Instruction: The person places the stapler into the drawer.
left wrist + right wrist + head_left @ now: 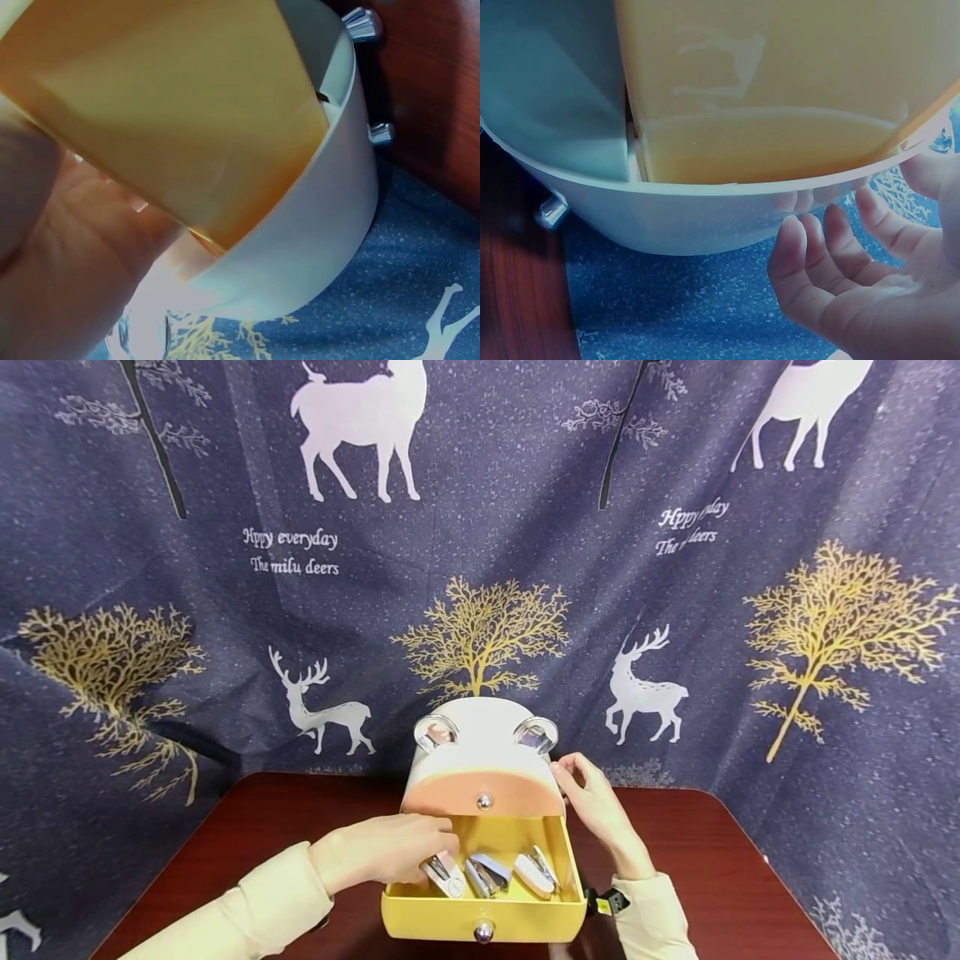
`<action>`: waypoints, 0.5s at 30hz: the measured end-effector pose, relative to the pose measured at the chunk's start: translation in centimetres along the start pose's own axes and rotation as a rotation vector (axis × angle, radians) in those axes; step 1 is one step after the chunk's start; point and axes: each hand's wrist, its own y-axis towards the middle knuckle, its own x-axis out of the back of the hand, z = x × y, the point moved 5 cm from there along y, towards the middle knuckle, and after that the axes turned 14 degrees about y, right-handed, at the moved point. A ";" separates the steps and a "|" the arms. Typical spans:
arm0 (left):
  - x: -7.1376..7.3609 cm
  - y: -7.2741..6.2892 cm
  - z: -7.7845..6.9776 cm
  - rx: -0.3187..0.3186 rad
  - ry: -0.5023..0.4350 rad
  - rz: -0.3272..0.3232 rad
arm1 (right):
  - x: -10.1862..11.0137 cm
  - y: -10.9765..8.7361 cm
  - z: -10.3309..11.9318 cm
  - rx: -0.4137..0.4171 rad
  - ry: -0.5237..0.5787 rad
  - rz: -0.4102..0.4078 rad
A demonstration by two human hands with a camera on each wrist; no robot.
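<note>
A white frog-like desktop box [480,735] stands on the table, its yellow lower drawer [483,922] pulled out. My left hand [386,850] reaches over the drawer's left wall, fingers bent down around the upper end of a white stapler [450,881]; the thumb's grip is hidden. Beside this lie a blue-lilac stapler [487,874] in the middle and a white-and-peach stapler [536,872] at the right. My right hand [596,802] is at the box's right side, fingertips right at its outer wall, as the right wrist view also shows, with nothing held.
Above the open drawer is a closed peach drawer [483,792] with a silver knob. Two round, shiny eye-like rings top the box. It stands on a dark red table [330,802], close before a blue deer-print cloth [480,527]. Short silver feet [552,210] show on the box.
</note>
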 end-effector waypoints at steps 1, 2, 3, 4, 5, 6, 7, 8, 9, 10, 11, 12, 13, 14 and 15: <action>0.0 0.1 0.0 0.002 0.011 0.008 | 0.0 0.0 0.0 0.000 0.001 0.000; -0.1 0.1 0.0 0.003 0.026 0.014 | 0.0 0.0 0.0 0.002 0.002 -0.001; -0.1 0.2 0.0 0.005 0.038 0.020 | -0.1 -0.1 0.4 -0.001 0.005 0.001; -0.3 0.3 0.0 0.006 0.050 0.027 | -0.1 -0.1 0.4 -0.001 0.004 0.000; -0.4 0.4 0.0 0.008 0.059 0.033 | -0.1 -0.1 0.5 -0.001 0.003 -0.001; -0.4 0.5 0.0 0.012 0.062 0.041 | -0.1 -0.1 0.5 0.000 0.001 -0.001; -0.5 0.5 0.0 0.016 0.066 0.047 | -0.1 -0.1 0.5 -0.001 -0.001 -0.001; -0.5 0.5 -0.1 0.021 0.065 0.053 | -0.1 -0.1 0.5 -0.001 -0.004 -0.002; -0.5 0.6 -0.1 0.027 0.066 0.059 | -0.1 -0.1 0.5 -0.001 -0.006 -0.003; -0.5 0.6 -0.2 0.031 0.068 0.065 | 0.0 0.0 0.1 0.002 -0.012 -0.005; -0.5 0.6 -0.2 0.037 0.067 0.070 | 0.0 0.0 0.1 0.003 -0.012 -0.006; -0.4 0.6 -0.3 0.043 0.067 0.076 | 0.0 0.0 0.0 0.003 -0.014 -0.006; -0.4 0.6 -0.3 0.049 0.067 0.080 | 0.0 0.0 0.0 0.004 -0.014 -0.007; -0.5 0.5 -0.3 0.056 0.066 0.085 | 0.0 0.0 0.0 0.003 -0.014 -0.006; -0.5 0.5 -0.3 0.063 0.061 0.093 | 0.0 0.0 0.0 0.004 -0.013 -0.005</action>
